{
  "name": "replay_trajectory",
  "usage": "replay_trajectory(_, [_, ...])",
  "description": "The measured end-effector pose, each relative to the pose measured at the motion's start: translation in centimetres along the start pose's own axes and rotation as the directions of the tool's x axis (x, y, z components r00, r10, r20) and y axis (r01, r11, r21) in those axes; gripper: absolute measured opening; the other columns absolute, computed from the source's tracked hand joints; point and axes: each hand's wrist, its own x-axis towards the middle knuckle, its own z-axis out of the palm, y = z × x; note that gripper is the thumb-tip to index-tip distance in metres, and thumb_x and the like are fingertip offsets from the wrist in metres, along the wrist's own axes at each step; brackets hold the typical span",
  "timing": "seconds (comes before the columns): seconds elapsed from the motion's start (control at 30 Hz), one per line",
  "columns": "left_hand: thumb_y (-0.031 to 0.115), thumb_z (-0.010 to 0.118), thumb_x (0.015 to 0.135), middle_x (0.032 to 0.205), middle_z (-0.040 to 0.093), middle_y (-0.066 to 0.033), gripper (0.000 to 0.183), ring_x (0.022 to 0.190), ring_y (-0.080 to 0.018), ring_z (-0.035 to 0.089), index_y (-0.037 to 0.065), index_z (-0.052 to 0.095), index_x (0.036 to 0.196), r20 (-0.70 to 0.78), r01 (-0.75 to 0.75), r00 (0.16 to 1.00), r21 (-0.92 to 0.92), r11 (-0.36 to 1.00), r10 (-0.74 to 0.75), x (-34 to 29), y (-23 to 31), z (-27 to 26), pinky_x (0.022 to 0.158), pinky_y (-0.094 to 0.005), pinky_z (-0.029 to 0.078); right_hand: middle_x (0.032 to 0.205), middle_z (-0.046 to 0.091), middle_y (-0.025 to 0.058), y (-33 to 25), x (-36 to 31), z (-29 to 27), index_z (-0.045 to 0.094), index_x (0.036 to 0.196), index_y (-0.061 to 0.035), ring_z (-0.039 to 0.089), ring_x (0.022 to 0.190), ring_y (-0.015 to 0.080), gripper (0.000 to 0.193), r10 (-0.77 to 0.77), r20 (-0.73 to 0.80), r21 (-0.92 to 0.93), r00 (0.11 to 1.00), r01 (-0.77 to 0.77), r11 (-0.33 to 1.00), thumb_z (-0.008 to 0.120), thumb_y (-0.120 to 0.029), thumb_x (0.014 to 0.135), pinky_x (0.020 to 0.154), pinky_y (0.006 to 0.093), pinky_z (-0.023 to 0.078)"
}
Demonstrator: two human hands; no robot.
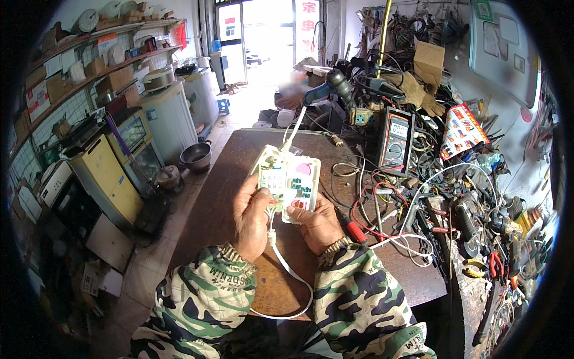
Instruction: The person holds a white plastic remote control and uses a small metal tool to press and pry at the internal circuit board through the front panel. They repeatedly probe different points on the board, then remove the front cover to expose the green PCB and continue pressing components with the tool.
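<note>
Above the brown tabletop (209, 179), an opened white plastic box is held up between both hands. Small parts and wiring show in its left half (273, 179); the right half (302, 186) has a pink round patch and dark green pieces inside. My left hand (250, 218) grips the left half's lower edge, thumb on top. At the lower right corner, my right hand (317, 224) pinches the other half with its thumb over the face. A white cable (293, 272) leaves the box's bottom and loops down over the table; another white lead (293, 131) rises from its top.
Right of the box stands a multimeter (395, 140) amid tangled wires. A red-handled tool (354, 230) lies near my right hand. Pliers (495, 263) and heaped tools crowd the right side. A dark pot (196, 155) and old appliances (107, 173) stand on the left.
</note>
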Motion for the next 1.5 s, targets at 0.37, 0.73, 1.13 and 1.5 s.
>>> replay_trajectory(0.37, [0.005, 0.052, 0.094, 0.107, 0.063, -0.0109, 0.029, 0.094, -0.0163, 0.061, -0.002, 0.054, 0.122, -0.195, 0.311, 0.938, 0.117, 0.943, -0.285, 2.0, -1.7, -4.3, 0.083, -0.0317, 0.052, 0.097, 0.072, 0.0120, -2.9, -0.7, 0.1, 0.065, 0.108, 0.0035, 0.071, 0.086, 0.0249, 0.025, -0.008, 0.173, 0.116, 0.985, -0.012, 0.993, 0.064, 0.000, 0.084, 0.084, 0.0365, 0.057])
replay_trajectory(0.73, [0.004, 0.056, 0.098, 0.097, 0.065, -0.0081, 0.023, 0.080, -0.0141, 0.063, -0.005, 0.054, 0.119, -0.007, 0.357, 0.927, 0.329, 0.874, -0.375, 1.4, -2.2, -3.5, 0.071, -0.0282, 0.053, 0.097, 0.069, 0.0192, -2.8, -0.5, -0.4, 0.056, 0.118, 0.0094, 0.069, 0.084, 0.0294, 0.037, 0.073, 0.166, 0.167, 0.983, -0.101, 0.981, 0.057, 0.000, 0.082, 0.077, 0.0395, 0.058])
replay_trajectory(1.13, [-0.002, 0.054, 0.092, 0.092, 0.066, -0.0108, 0.020, 0.079, -0.0179, 0.064, -0.007, 0.058, 0.112, 0.191, -0.086, 0.977, 0.765, 0.638, -0.097, 1.5, -4.2, -4.8, 0.073, -0.0317, 0.053, 0.093, 0.071, 0.0181, -2.4, -0.3, -0.4, 0.062, 0.110, 0.0091, 0.072, 0.079, 0.0284, 0.028, 0.066, 0.169, 0.185, 0.983, -0.098, 0.978, 0.058, -0.001, 0.085, 0.077, 0.0373, 0.058])
replay_trajectory(1.5, [0.021, 0.061, 0.100, 0.123, 0.063, -0.0134, 0.040, 0.102, -0.0173, 0.063, -0.004, 0.054, 0.131, 0.215, -0.235, 0.966, 0.519, 0.822, 0.140, 1.0, 1.7, -0.2, 0.089, -0.0305, 0.052, 0.100, 0.070, 0.0156, -2.5, -0.4, -0.4, 0.061, 0.117, 0.0061, 0.070, 0.086, 0.0267, 0.034, 0.102, 0.183, 0.047, 0.978, -0.113, 0.992, 0.060, 0.000, 0.083, 0.081, 0.0367, 0.057])
